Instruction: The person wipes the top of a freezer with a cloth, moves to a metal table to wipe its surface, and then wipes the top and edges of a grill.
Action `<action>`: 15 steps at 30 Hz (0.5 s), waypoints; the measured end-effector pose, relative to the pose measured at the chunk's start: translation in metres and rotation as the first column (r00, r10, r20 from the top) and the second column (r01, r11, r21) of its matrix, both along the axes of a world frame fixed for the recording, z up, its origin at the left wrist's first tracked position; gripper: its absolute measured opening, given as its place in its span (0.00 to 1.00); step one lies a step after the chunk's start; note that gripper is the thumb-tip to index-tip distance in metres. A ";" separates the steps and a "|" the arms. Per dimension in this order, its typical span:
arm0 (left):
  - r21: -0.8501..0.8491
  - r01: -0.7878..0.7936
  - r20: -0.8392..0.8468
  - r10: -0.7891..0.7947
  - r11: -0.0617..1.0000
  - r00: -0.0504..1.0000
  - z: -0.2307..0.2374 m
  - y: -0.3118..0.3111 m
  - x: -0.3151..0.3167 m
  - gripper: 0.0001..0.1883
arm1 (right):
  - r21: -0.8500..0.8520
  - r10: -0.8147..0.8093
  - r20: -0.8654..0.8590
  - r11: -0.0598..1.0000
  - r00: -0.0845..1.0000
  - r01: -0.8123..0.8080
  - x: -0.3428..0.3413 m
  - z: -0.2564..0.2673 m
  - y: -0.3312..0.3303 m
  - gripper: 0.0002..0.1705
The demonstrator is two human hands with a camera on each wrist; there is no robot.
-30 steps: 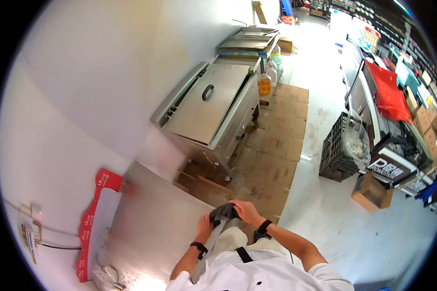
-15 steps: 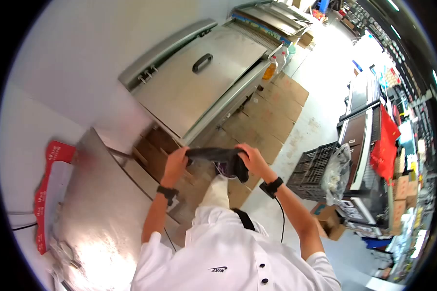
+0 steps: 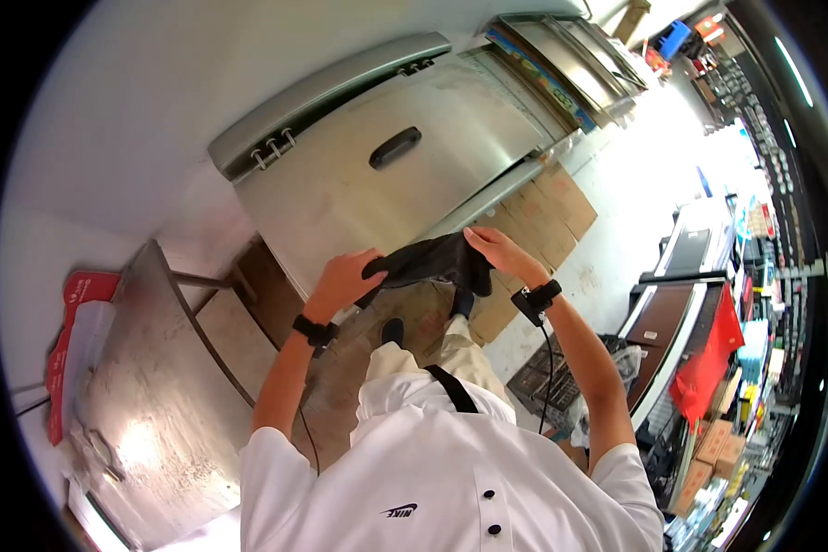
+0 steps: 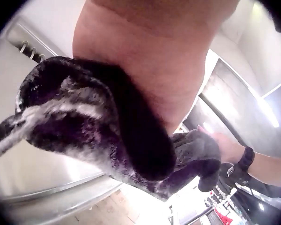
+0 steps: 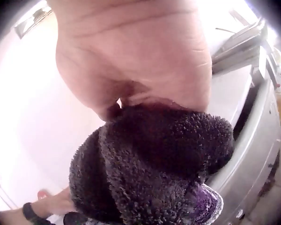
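A dark grey plush cloth [image 3: 423, 260] is stretched between my two hands in front of my body. My left hand [image 3: 345, 281] grips its left end, and my right hand [image 3: 506, 253] pinches the upper right end. Seen from the left wrist, the cloth [image 4: 91, 136] hangs in folds with purple and whitish patches. From the right wrist, its thick pile [image 5: 150, 164] droops below my right hand [image 5: 136, 56], with a purple patch low on the right. Below the cloth in the head view lies a steel lid [image 3: 340, 202] with a black handle [image 3: 396, 147].
To the left stands a metal table [image 3: 147, 386], with a red-edged board [image 3: 69, 340] against the wall. Flattened cardboard [image 3: 547, 216] covers the floor beside the steel unit. On the right are a black crate [image 3: 543, 377], a red cloth [image 3: 708, 359] and stacked boxes [image 3: 713, 451].
My hands have risen and spread apart, drawing the bunched cloth out between them. The view has shifted closer to the steel unit, which now lies just ahead.
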State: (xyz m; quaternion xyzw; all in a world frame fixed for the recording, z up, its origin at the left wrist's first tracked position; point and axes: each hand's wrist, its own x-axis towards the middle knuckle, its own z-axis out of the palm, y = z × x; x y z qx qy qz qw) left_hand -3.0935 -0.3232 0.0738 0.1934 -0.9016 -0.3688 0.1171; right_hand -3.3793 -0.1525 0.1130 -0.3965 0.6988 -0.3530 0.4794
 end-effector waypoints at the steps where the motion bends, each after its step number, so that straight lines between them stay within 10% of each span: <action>1: -0.008 -0.022 0.003 0.022 1.000 1.000 -0.004 -0.003 -0.005 0.14 | -0.038 0.071 -0.103 0.996 0.992 -0.076 -0.009 0.001 -0.013 0.25; 15: -0.068 -0.617 -0.035 0.616 0.784 0.787 0.050 -0.034 -0.059 0.14 | -0.376 0.238 -0.460 0.821 0.855 -0.430 -0.097 0.056 -0.158 0.17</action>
